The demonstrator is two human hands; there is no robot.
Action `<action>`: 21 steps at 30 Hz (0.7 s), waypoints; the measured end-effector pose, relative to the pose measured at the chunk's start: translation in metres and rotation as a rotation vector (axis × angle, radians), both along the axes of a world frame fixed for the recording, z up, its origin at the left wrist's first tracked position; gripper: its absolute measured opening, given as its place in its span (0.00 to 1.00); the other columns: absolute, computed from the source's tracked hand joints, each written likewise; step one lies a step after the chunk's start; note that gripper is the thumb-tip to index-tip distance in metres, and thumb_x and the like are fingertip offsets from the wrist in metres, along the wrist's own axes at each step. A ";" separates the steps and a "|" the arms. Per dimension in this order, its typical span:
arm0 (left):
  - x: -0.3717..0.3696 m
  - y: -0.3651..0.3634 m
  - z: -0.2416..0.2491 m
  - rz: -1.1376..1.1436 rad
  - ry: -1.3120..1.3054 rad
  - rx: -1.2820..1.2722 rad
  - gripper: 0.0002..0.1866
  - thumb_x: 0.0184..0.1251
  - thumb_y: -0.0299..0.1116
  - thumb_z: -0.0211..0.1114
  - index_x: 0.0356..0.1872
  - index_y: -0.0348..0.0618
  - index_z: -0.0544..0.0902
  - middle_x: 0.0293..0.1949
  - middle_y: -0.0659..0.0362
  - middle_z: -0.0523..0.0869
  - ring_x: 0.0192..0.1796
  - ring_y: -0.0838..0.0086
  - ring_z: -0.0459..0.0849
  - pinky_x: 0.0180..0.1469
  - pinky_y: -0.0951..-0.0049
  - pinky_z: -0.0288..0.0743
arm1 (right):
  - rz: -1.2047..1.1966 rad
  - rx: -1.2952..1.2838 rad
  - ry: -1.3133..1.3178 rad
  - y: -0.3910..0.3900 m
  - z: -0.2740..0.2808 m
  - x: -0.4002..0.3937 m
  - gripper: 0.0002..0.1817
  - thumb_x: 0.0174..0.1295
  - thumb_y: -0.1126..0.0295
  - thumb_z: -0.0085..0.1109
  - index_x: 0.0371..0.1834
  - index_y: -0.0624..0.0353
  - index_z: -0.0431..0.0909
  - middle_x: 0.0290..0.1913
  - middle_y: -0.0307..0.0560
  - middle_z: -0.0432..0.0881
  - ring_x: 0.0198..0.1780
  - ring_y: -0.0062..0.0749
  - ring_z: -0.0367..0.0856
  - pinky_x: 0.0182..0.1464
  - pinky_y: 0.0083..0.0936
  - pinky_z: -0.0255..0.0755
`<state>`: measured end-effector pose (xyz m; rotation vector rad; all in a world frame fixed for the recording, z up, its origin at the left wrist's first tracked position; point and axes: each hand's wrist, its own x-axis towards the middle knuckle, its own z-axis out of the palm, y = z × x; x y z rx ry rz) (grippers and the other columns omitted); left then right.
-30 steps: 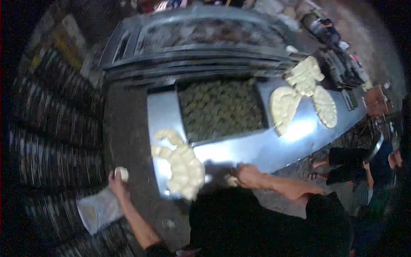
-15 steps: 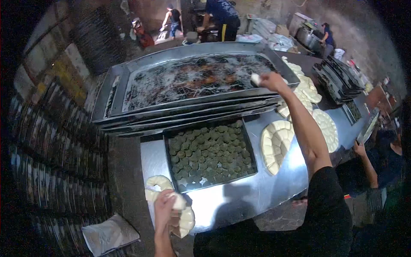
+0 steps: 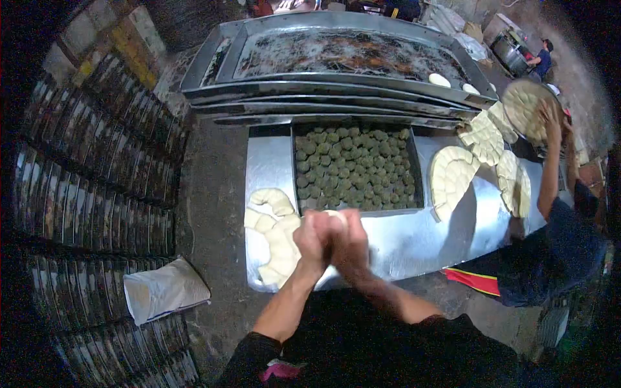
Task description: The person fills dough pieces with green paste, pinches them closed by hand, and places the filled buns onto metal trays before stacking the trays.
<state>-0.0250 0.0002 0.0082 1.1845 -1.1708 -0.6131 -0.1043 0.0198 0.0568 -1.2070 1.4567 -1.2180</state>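
Observation:
My left hand (image 3: 312, 242) and my right hand (image 3: 351, 246) are pressed together around a piece of white dough (image 3: 334, 218), of which only a bit shows between the fingers. Just beyond them lies a shallow tray of dark green filling balls (image 3: 356, 168). To the left of my hands, cut pieces of dough (image 3: 279, 249) sit on the metal table (image 3: 394, 242). Behind the filling, a large baking tray (image 3: 349, 55) with a worn, scorched bottom tops a stack. White oval dough pieces (image 3: 439, 79) rest at its right front corner.
Divided dough rounds (image 3: 451, 178) lie on the table's right side. There a co-worker's hands (image 3: 550, 119) hold a round plate of portioned dough (image 3: 527, 107). Racked trays (image 3: 97, 213) line the left, beside a white sack (image 3: 167, 290) on the floor.
My right hand has left the baking tray's right corner, where dough now lies, and met my left hand around dough. The co-worker has moved up to the table with the round plate. My view has shifted.

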 end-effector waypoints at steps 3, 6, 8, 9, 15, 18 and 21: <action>0.013 0.025 -0.005 -0.109 -0.074 0.059 0.12 0.71 0.35 0.55 0.29 0.39 0.75 0.20 0.57 0.74 0.21 0.70 0.75 0.25 0.70 0.69 | 0.174 0.253 -0.320 -0.009 0.033 -0.013 0.18 0.69 0.58 0.48 0.30 0.63 0.73 0.29 0.48 0.76 0.32 0.35 0.74 0.34 0.32 0.69; 0.030 0.036 0.006 -0.131 0.599 0.365 0.11 0.71 0.35 0.57 0.38 0.35 0.77 0.30 0.63 0.79 0.29 0.81 0.76 0.32 0.79 0.72 | 0.205 -0.062 0.198 -0.012 -0.012 -0.014 0.17 0.67 0.60 0.49 0.28 0.62 0.75 0.29 0.51 0.77 0.34 0.43 0.76 0.36 0.35 0.68; 0.042 0.030 0.000 -0.144 0.895 0.441 0.14 0.70 0.32 0.57 0.50 0.33 0.73 0.36 0.62 0.80 0.32 0.80 0.78 0.37 0.81 0.74 | 0.314 -0.643 0.832 -0.011 -0.022 -0.005 0.12 0.53 0.68 0.57 0.37 0.64 0.71 0.35 0.55 0.76 0.32 0.50 0.75 0.32 0.42 0.68; 0.052 0.033 -0.010 -0.172 0.992 0.498 0.16 0.70 0.31 0.58 0.53 0.33 0.72 0.37 0.62 0.80 0.32 0.80 0.78 0.38 0.81 0.75 | 0.555 -0.472 0.777 -0.008 -0.010 0.002 0.16 0.53 0.71 0.59 0.44 0.63 0.72 0.40 0.55 0.78 0.38 0.52 0.76 0.39 0.41 0.71; 0.118 0.048 0.011 -0.121 0.020 0.710 0.13 0.65 0.35 0.62 0.41 0.33 0.83 0.36 0.56 0.86 0.38 0.79 0.79 0.41 0.75 0.73 | 0.340 -0.059 0.858 -0.079 -0.047 -0.050 0.15 0.56 0.64 0.57 0.44 0.58 0.80 0.45 0.54 0.81 0.44 0.49 0.80 0.48 0.41 0.75; 0.132 0.052 -0.010 -0.044 -0.243 0.611 0.13 0.63 0.37 0.64 0.41 0.37 0.85 0.37 0.54 0.86 0.37 0.79 0.79 0.42 0.76 0.73 | -0.002 -0.196 1.342 -0.170 -0.081 -0.130 0.22 0.51 0.67 0.60 0.52 0.56 0.73 0.42 0.56 0.79 0.46 0.51 0.77 0.45 0.44 0.74; 0.123 0.043 -0.009 0.047 -0.392 0.441 0.14 0.62 0.35 0.63 0.43 0.36 0.84 0.35 0.56 0.86 0.37 0.77 0.80 0.42 0.75 0.73 | 0.139 -0.214 1.432 -0.211 -0.114 -0.172 0.25 0.49 0.71 0.61 0.54 0.55 0.70 0.42 0.55 0.80 0.45 0.53 0.78 0.42 0.45 0.73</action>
